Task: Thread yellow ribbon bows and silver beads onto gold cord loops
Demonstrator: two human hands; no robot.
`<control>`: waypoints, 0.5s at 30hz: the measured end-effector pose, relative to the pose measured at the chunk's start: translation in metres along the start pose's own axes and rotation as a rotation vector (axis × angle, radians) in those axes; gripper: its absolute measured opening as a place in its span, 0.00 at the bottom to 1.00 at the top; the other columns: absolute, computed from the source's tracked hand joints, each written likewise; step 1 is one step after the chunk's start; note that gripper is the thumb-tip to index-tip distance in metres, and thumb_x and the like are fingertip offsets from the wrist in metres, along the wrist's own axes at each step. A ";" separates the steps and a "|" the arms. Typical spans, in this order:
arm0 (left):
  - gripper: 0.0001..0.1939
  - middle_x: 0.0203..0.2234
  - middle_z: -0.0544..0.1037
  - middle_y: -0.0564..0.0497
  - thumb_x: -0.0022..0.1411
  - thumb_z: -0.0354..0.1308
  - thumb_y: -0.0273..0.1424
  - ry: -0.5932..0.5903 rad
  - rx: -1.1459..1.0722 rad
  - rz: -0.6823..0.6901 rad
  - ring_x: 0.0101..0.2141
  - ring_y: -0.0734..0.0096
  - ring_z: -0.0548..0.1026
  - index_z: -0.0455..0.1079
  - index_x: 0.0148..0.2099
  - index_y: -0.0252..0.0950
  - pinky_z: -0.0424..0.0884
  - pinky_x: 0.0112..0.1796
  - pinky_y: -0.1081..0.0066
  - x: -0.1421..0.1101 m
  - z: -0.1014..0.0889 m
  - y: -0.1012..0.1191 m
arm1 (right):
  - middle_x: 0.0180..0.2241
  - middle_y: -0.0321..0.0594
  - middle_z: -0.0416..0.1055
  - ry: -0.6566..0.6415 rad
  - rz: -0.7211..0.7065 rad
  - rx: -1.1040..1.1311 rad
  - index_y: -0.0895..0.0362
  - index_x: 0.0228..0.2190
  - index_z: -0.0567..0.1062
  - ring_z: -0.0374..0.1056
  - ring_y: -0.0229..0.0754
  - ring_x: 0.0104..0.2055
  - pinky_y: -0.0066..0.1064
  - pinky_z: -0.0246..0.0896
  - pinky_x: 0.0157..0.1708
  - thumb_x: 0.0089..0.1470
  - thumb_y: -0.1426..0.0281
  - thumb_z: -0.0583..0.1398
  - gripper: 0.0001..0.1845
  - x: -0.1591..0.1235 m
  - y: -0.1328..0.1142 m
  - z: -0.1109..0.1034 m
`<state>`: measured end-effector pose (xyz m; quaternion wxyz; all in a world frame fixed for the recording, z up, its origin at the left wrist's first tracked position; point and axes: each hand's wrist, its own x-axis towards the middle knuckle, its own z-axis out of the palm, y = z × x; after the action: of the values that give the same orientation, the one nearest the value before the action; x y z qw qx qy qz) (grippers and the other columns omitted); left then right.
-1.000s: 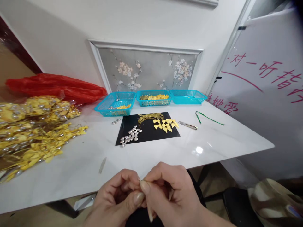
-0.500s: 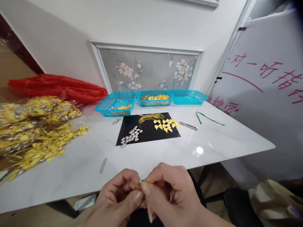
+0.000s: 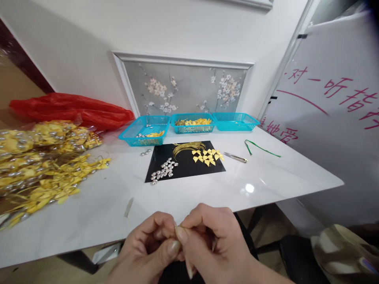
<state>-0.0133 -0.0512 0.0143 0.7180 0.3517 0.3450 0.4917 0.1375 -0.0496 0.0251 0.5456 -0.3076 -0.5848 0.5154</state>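
My left hand (image 3: 151,248) and my right hand (image 3: 211,240) meet fingertip to fingertip just in front of the table edge. Both are closed in a pinch; whatever lies between the fingers is hidden or too small to make out. Beyond them on the table is a black mat (image 3: 189,170). It bears a cluster of shiny silver beads (image 3: 164,169), a bundle of gold wires (image 3: 189,147) and several yellow leaf-shaped pieces (image 3: 209,156). Small scissors or snips (image 3: 236,157) lie right of the mat.
Three blue baskets (image 3: 145,141) stand along the wall; two hold yellow pieces. Finished-looking yellow sprays with silver beads (image 3: 56,173) fill the table's left side, before a red plastic bag (image 3: 71,112). A green tie (image 3: 263,152) lies right. A whiteboard (image 3: 331,130) stands beyond.
Both hands stay pinched together in nearly the same place, with only a very slight shift of the fingers. Nothing on the table has moved.
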 end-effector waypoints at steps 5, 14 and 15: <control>0.09 0.20 0.78 0.56 0.50 0.75 0.33 -0.023 0.021 0.009 0.22 0.75 0.75 0.77 0.30 0.38 0.70 0.26 0.78 0.002 -0.001 0.000 | 0.16 0.31 0.65 0.000 0.001 0.017 0.57 0.27 0.70 0.60 0.30 0.14 0.18 0.52 0.14 0.58 0.69 0.61 0.09 0.000 -0.001 -0.001; 0.15 0.18 0.75 0.56 0.46 0.76 0.39 0.107 0.145 0.036 0.22 0.74 0.71 0.74 0.26 0.38 0.68 0.27 0.75 -0.003 0.002 0.001 | 0.16 0.31 0.65 -0.059 0.171 0.175 0.59 0.26 0.71 0.58 0.29 0.14 0.19 0.55 0.15 0.55 0.62 0.65 0.14 0.004 0.001 -0.002; 0.16 0.17 0.74 0.56 0.45 0.76 0.40 0.125 0.158 0.035 0.22 0.73 0.71 0.74 0.26 0.37 0.67 0.27 0.75 -0.004 0.004 0.002 | 0.16 0.31 0.65 -0.076 0.225 0.201 0.59 0.26 0.72 0.58 0.28 0.15 0.19 0.54 0.15 0.53 0.60 0.66 0.16 0.005 0.000 -0.003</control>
<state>-0.0118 -0.0552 0.0183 0.6566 0.3819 0.4204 0.4962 0.1392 -0.0441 0.0269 0.4896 -0.2954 -0.5125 0.6405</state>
